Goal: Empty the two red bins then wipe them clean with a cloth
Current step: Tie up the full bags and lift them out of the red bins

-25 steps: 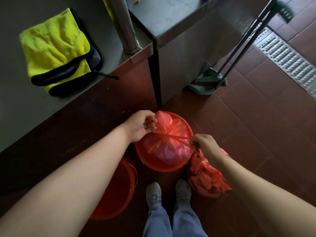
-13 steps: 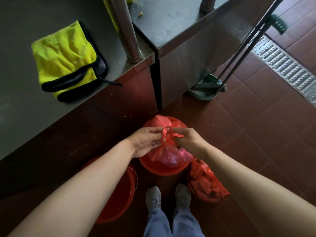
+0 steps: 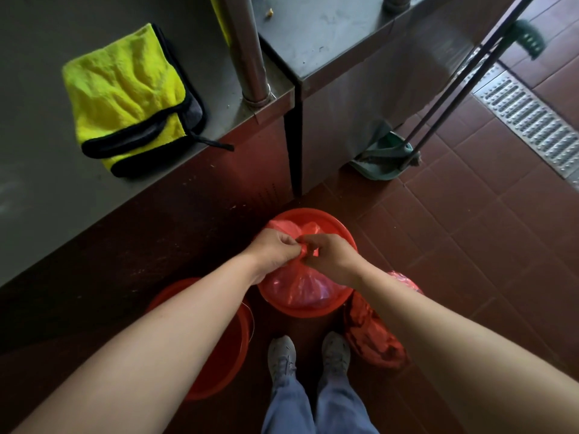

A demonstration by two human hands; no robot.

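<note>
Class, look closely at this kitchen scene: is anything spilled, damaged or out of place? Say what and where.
Two small things. The folded yellow microfibre cloth on the steel counter trails a loose black strip of its edging, as if frayed. A pale crumb lies on the neighbouring steel unit.

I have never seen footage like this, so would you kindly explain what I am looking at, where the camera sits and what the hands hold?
No machine here: one camera worn on a person's head looks down at their bare arms. The left hand and right hand pinch the gathered top of a red liner bag sitting in a red bin on the tiled floor. A second red bin stands under the left arm; a bulging red bag lies right of the shoes. A folded yellow cloth rests on the steel counter.
</note>
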